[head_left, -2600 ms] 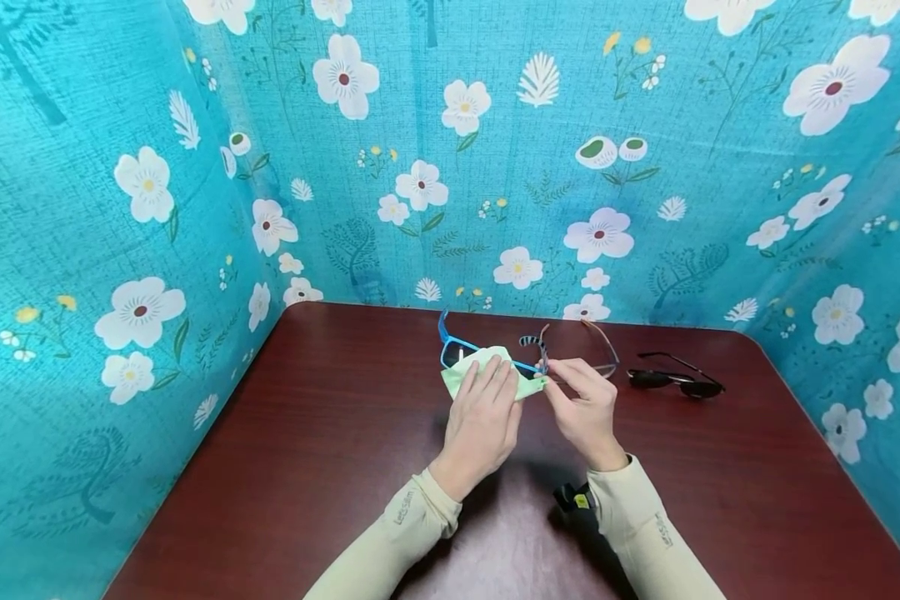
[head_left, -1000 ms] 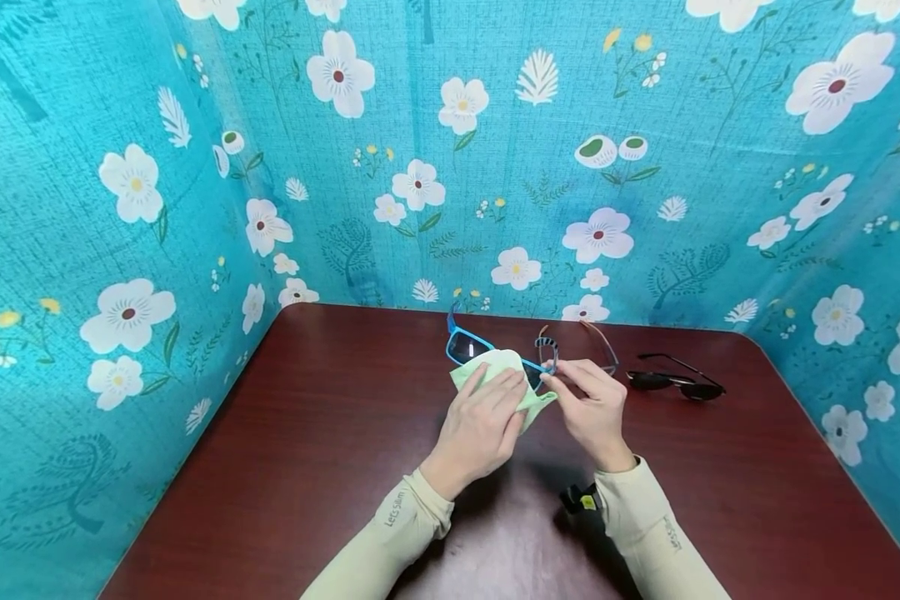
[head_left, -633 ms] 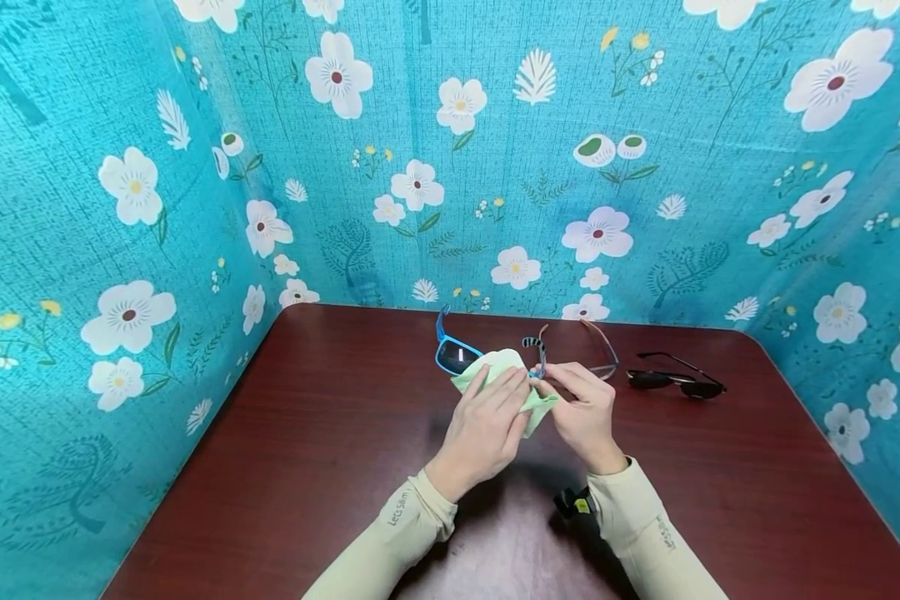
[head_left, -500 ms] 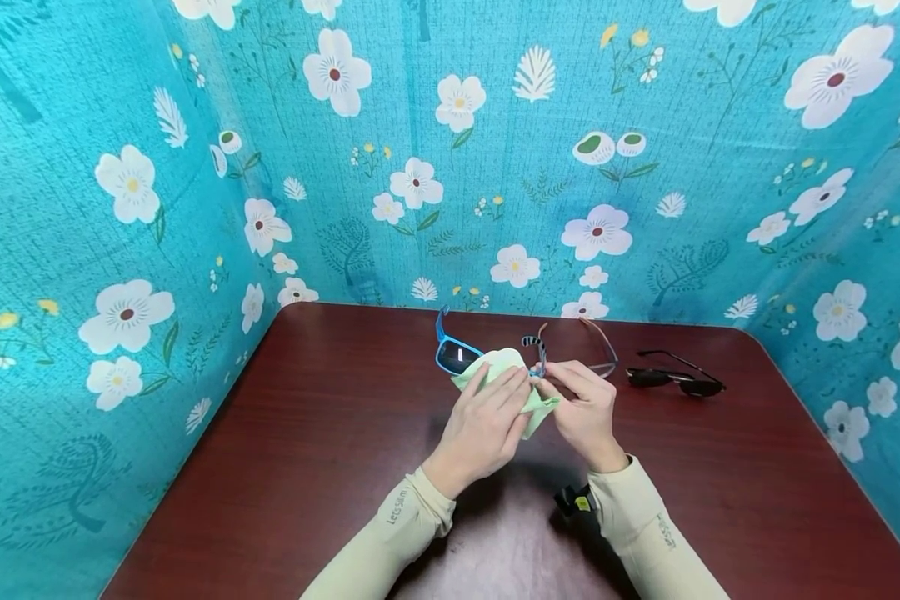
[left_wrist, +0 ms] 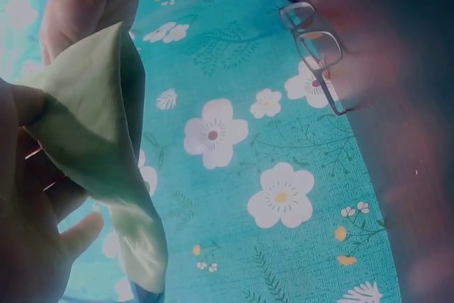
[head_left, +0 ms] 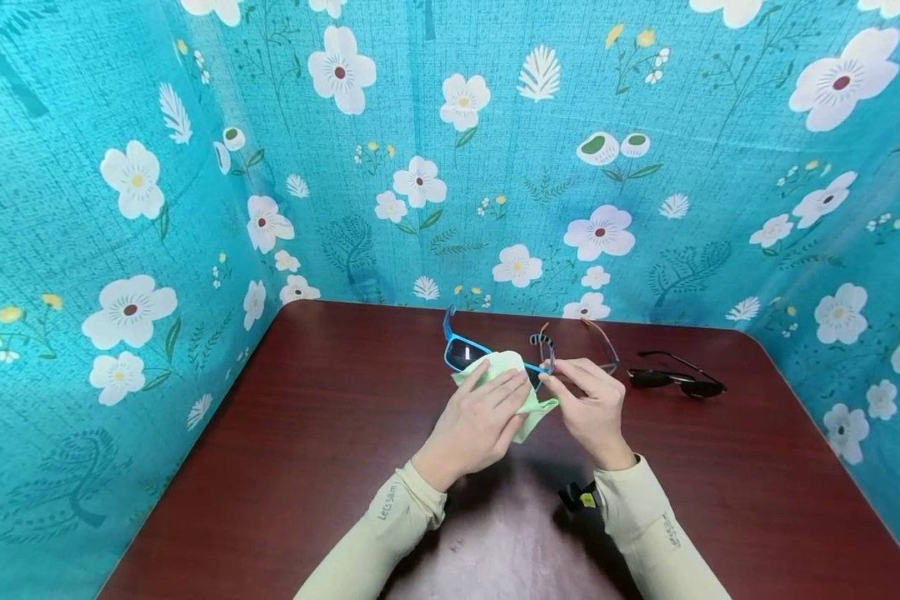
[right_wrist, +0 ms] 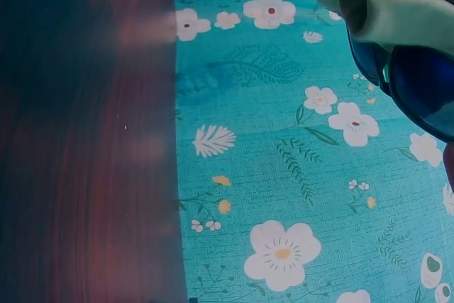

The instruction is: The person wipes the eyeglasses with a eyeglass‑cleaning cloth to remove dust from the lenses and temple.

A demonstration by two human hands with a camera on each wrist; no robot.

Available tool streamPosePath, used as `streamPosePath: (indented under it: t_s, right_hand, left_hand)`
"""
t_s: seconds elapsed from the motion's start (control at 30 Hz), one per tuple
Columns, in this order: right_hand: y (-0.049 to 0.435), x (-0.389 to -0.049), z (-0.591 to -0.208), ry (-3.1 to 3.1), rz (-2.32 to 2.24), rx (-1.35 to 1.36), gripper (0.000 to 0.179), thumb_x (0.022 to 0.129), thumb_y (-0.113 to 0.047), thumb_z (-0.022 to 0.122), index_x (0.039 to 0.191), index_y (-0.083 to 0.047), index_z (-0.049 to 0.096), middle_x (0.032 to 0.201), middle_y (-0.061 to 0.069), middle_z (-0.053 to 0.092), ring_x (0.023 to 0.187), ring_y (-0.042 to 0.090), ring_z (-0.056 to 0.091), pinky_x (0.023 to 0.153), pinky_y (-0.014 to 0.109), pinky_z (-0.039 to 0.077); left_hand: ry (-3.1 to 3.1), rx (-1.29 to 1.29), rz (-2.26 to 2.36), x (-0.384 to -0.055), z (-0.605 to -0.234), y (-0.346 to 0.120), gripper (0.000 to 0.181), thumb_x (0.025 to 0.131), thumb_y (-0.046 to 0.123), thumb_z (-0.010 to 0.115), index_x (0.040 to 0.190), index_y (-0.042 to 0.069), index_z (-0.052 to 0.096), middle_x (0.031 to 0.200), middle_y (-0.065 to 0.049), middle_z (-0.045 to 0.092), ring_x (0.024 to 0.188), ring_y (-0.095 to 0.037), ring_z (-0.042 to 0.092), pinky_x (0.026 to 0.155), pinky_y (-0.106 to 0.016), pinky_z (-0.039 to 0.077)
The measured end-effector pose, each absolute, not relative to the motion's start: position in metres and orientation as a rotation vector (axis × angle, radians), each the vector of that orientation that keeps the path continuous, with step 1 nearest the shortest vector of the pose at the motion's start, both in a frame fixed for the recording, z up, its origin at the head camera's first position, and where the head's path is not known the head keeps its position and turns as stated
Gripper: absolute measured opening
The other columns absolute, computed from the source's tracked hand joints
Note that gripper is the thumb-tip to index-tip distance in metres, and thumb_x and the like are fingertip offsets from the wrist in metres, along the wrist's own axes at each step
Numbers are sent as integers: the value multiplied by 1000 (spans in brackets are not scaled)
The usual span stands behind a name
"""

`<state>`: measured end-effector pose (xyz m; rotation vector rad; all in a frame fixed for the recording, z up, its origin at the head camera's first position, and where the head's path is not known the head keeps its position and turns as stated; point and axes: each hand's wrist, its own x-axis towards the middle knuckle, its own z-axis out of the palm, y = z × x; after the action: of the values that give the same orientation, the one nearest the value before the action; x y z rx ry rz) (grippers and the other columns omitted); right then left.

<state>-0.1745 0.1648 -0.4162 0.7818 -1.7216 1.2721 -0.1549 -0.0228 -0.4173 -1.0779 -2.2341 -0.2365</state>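
In the head view, blue-framed sunglasses (head_left: 466, 353) with dark lenses and open temples are held up over the table. My right hand (head_left: 594, 406) pinches them by the corner near the striped right temple. A pale green cloth (head_left: 534, 421) is folded over the middle and right part of the frame. My left hand (head_left: 476, 425) grips this cloth against the lens, hiding most of that lens. The left wrist view shows the cloth (left_wrist: 92, 125) draped between the left thumb and fingers. A bluish lens (right_wrist: 428, 86) shows below the cloth in the right wrist view.
Clear eyeglasses (head_left: 607, 346) with brownish temples lie behind my right hand. Black sunglasses (head_left: 675, 382) lie farther right on the dark red table (head_left: 307, 450). A black wrist device (head_left: 579, 497) sits at the right cuff. Floral fabric (head_left: 420, 233) stands along the table's back and sides.
The sunglasses swing slightly left and then back right with my right hand, while the cloth shifts over them. Compared with the earliest frame, more of the left lens is uncovered.
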Motion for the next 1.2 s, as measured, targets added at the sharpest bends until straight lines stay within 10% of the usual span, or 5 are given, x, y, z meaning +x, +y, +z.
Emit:
streamPosePath:
  t_s: [0.37, 0.63, 1.2]
  right_hand:
    - [167, -175, -412, -1763, 1279, 731, 29, 63, 27, 70, 89, 13, 69, 81, 25, 64, 74, 9, 65, 67, 14, 50]
    - [174, -179, -413, -1816, 1229, 685, 30, 63, 26, 71, 89, 11, 70, 80, 21, 64, 69, 7, 61, 64, 12, 48]
    - [174, -185, -422, -1934, 1017, 818, 37, 67, 10, 78, 101, -1, 73, 90, 6, 66, 69, 15, 59, 60, 14, 47]
  left_hand:
    - [-2226, -1108, -465, -162, -411, -33, 24, 95, 21, 51, 110, 12, 68, 106, 1, 68, 107, -13, 60, 102, -36, 37]
    - [-2224, -772, -1168, -160, -406, -39, 27, 98, 20, 50, 72, 15, 56, 74, 5, 56, 65, -7, 51, 56, -22, 43]
    - [-2352, -537, -1985, -162, -394, -35, 42, 104, 33, 35, 85, 4, 59, 67, -4, 57, 60, -13, 55, 59, -25, 46]
